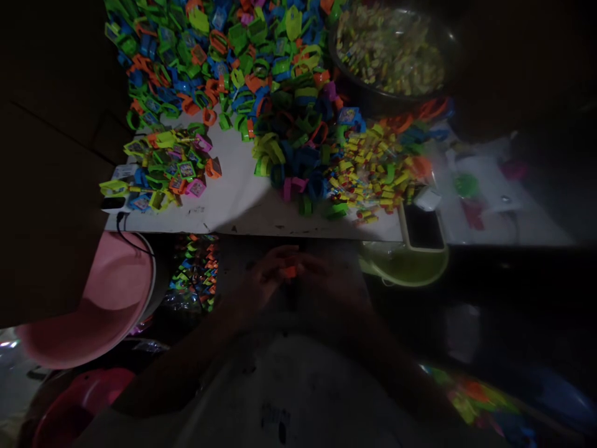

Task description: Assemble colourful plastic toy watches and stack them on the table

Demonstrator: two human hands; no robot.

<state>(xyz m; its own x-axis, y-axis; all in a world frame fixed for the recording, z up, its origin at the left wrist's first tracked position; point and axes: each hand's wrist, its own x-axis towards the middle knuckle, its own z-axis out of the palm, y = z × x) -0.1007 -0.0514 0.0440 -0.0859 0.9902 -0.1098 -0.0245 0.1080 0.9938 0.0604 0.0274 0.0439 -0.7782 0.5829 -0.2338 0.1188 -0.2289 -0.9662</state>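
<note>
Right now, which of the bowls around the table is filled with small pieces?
The dark bowl at the table's far right corner: it is heaped with pale yellowish bits. The pink bowl and green bowl below the near edge show none.

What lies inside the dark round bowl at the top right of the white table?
The bowl holds a heap of small pale yellow-green pieces. Its bottom and whatever lies under the heap are covered; the pieces are too blurred to identify.

Two hands, the left hand (263, 277) and right hand (321, 270), meet on one small orange piece (290, 272). Left of them sits one pink bowl (100, 305); right, one green bowl (410, 267) and one phone (422, 225). Beyond them lie plastic toy rings (233, 68), too many to count.
</note>
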